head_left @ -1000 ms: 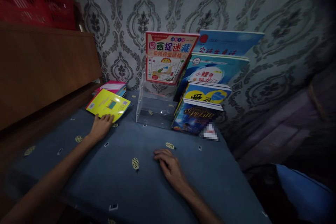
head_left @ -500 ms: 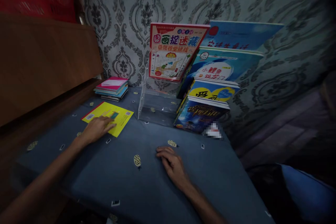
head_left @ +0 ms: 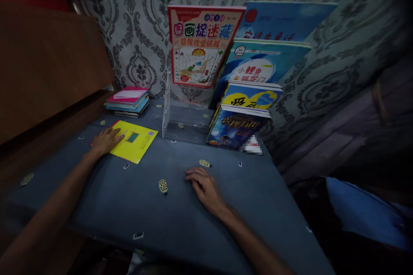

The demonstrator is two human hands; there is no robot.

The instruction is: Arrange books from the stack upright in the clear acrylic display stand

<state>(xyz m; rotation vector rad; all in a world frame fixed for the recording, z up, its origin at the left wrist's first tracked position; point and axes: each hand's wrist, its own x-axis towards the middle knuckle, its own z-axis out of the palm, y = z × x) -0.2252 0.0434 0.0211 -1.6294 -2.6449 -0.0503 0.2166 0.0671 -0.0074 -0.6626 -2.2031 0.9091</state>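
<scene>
My left hand (head_left: 106, 141) lies over the left edge of a yellow book (head_left: 138, 148), fingers stretched across its cover. The book rests flat on the dark tablecloth, and the hand hides part of its left side. My right hand (head_left: 204, 189) rests on the cloth in front of the rack, its fingers loosely bent and apart, holding nothing. Behind the yellow book is a small stack of books (head_left: 127, 101) with a pink one on top.
A clear stepped rack (head_left: 166, 114) stands at the back. It bears a red-bordered picture book (head_left: 203, 62) on its left and several blue books (head_left: 237, 126) in tiers on its right. A wooden cabinet (head_left: 51, 73) flanks the table (head_left: 180, 232), and patterned wallpaper covers the wall.
My left hand has slid left across the yellow book, from its middle to its left edge. My right hand stays on the cloth. The whole view has shifted slightly.
</scene>
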